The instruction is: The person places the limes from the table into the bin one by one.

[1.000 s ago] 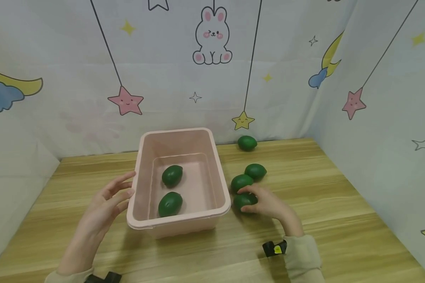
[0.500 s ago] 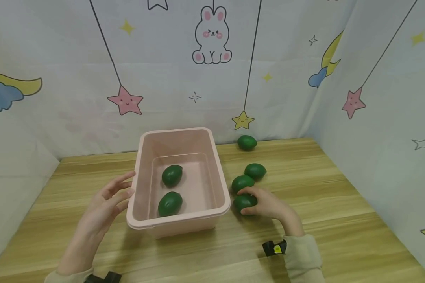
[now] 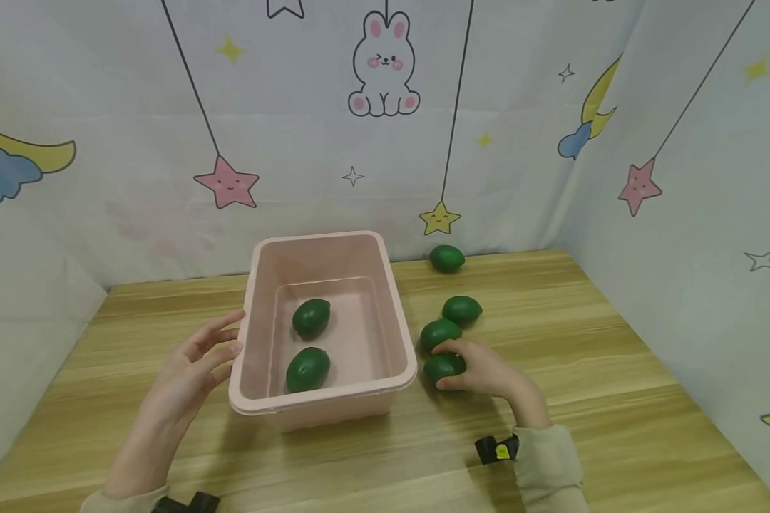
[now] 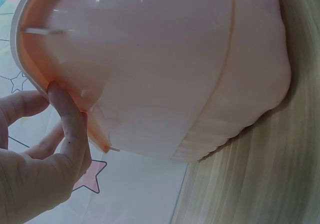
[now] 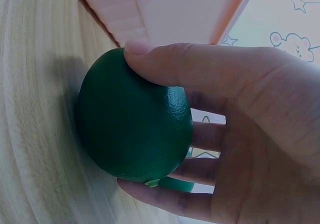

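Note:
A pink plastic bin (image 3: 324,410) stands on the wooden table (image 3: 616,399) with two green limes (image 3: 311,318) (image 3: 308,369) inside. My right hand (image 3: 478,370) curls round a third green lime (image 3: 441,367) on the table just right of the bin; the right wrist view shows thumb and fingers wrapped about this lime (image 5: 132,119). My left hand (image 3: 195,363) rests with straight fingers against the bin's left rim; its fingertips (image 4: 62,109) touch the rim of the bin (image 4: 165,69) in the left wrist view.
Two more limes (image 3: 439,332) (image 3: 462,310) lie just behind the held one, and another lime (image 3: 447,258) sits by the back curtain. Patterned curtains wall in the table at the back, left and right.

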`<state>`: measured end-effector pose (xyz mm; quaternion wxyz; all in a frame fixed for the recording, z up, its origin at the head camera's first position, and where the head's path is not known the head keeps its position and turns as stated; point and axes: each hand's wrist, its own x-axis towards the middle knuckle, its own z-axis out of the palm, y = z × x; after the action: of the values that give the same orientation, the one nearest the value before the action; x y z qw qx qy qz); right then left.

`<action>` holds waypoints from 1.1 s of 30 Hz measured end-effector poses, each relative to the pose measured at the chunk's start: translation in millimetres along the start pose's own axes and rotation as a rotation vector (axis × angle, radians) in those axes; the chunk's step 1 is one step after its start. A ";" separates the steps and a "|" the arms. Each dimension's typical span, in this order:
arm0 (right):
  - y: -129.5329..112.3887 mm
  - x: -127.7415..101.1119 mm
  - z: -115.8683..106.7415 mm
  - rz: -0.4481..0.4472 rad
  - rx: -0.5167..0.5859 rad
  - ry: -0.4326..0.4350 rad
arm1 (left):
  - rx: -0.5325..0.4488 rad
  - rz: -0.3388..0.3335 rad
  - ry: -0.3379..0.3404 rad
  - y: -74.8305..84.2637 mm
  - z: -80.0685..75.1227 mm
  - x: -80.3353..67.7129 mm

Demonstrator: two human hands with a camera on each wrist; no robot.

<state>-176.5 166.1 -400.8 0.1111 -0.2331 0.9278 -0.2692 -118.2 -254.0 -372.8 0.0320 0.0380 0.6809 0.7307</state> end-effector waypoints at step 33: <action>-14.1 -10.9 -15.1 -0.055 -0.037 -0.004 | 0.011 -0.021 0.013 -0.6 -1.0 1.2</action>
<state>-166.8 167.7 -379.6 0.1014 -0.2612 0.9256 -0.2546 -119.5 -254.8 -373.4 0.0351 0.0260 0.6853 0.7270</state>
